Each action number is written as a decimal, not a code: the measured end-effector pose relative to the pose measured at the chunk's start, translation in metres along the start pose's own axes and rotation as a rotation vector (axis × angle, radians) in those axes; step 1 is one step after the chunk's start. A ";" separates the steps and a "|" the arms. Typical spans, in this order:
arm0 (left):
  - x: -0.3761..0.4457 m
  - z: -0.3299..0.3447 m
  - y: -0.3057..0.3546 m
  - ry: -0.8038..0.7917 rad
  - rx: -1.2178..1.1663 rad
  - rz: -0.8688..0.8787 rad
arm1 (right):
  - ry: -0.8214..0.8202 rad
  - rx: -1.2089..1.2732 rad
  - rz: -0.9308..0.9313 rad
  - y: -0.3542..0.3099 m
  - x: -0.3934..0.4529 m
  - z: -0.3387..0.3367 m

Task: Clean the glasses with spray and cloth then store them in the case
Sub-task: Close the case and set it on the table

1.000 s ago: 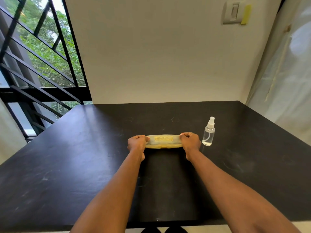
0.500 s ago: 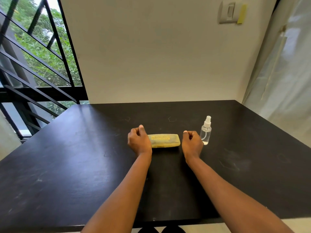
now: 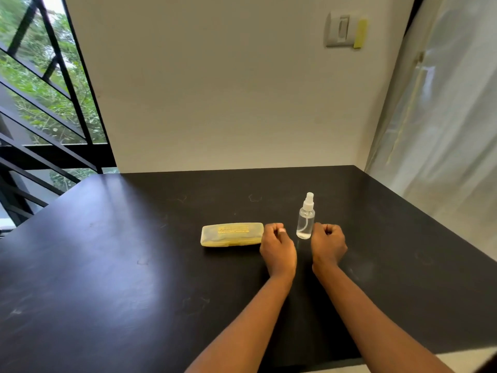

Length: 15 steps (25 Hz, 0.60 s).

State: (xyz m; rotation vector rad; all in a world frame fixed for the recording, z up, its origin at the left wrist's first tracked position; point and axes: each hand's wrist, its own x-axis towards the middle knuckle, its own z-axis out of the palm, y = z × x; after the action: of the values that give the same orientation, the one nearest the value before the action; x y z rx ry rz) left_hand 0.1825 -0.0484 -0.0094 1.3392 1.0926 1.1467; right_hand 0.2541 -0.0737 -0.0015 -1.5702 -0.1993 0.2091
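While the translucent yellow hard-shell glasses case [image 3: 231,235] lies shut and flat on the matte black table [image 3: 107,265], I cannot make out whether the glasses are inside it, and I see no cleaning cloth anywhere on the surface. From that I judge one of two things: either the cleaning and storing are done and only pulling my arms away is left, or the case is yet to be opened and everything is ahead of me; the view alone does not settle it. The small clear plastic spray bottle with its white pump top [image 3: 306,216] stands upright at about twelve o'clock from the gap between my wrists, roughly at three o'clock from the case and apart from it. My left hand [image 3: 277,244] sits just at the case's three o'clock end, its fingers [image 3: 274,228] curled in toward the palm with the thumbnail showing, holding nothing; whether the knuckles brush the case end I cannot tell. My right hand [image 3: 328,244] is at about four o'clock from the bottle, just beside its base, fingers also curled into a loose fist and empty, with no grip on the bottle. Both fists hover or rest low over the table; which of the two I cannot say.
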 end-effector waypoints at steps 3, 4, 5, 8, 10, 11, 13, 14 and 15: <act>0.001 0.015 -0.003 -0.063 0.041 -0.063 | -0.066 0.005 0.019 0.001 0.013 -0.005; 0.002 0.019 -0.001 -0.081 0.054 -0.076 | -0.105 0.003 0.014 0.001 0.016 -0.005; 0.003 0.022 0.002 -0.106 0.065 -0.081 | -0.148 0.008 0.009 0.002 0.019 -0.005; 0.007 0.031 0.011 -0.176 0.053 -0.075 | -0.294 0.089 0.010 0.007 0.027 -0.004; 0.010 0.034 0.014 -0.201 0.029 -0.074 | -0.362 0.121 0.018 0.013 0.033 -0.002; 0.012 0.036 0.014 -0.214 0.018 -0.071 | -0.387 0.128 0.017 0.015 0.035 -0.001; 0.014 0.037 0.014 -0.220 -0.006 -0.070 | -0.413 0.128 0.001 0.019 0.037 0.001; 0.015 0.038 0.014 -0.215 -0.004 -0.062 | -0.415 0.126 -0.008 0.019 0.038 0.002; 0.016 0.038 0.014 -0.205 0.019 -0.044 | -0.416 0.122 -0.019 0.019 0.038 0.002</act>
State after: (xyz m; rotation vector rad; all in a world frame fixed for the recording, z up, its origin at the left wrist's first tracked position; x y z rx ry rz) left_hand 0.2224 -0.0386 0.0045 1.4064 0.9811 0.9463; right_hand 0.2901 -0.0620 -0.0212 -1.3901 -0.5160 0.5239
